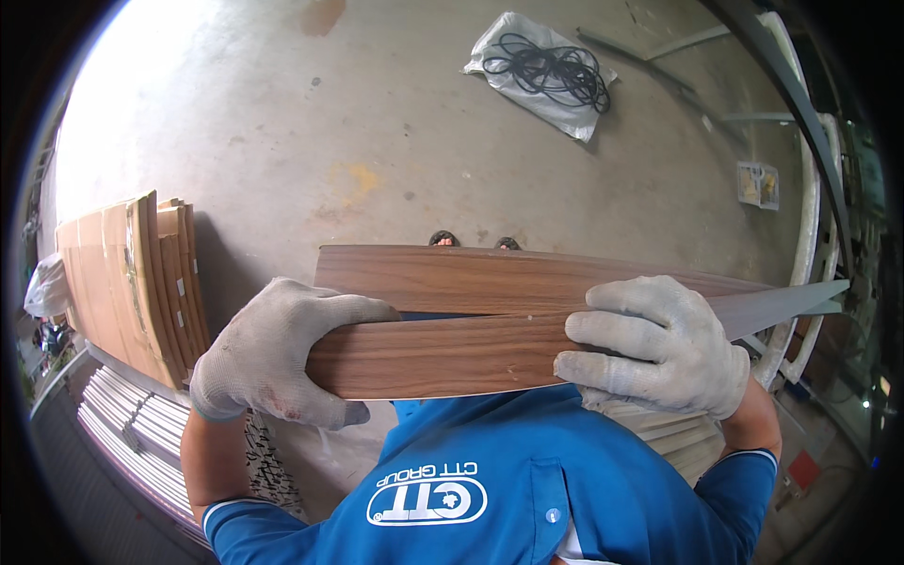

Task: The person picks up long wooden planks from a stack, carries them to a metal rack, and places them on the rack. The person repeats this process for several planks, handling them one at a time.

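A brown wood-grain plank (443, 358) lies crosswise in front of my chest. My left hand (268, 348), in a pale work glove, is closed round its left end, with the thumb along the far edge. My right hand (659, 344), gloved too, reaches over the same plank farther right, its fingers bent across the top face; its thumb is hidden. Just beyond is a second wood-grain plank (452, 278). A narrow dark gap parts the two on the left, and they come together near my right fingers. To the right, a long grey strip (782, 306) tapers away.
Flat cardboard boxes (108, 278) stand at the left, above a bundle of white strips (141, 424). A coiled black cable (551, 73) rests on a white sack (504, 38) on the far floor. White metal framing (810, 188) and a small box (758, 185) are at the right.
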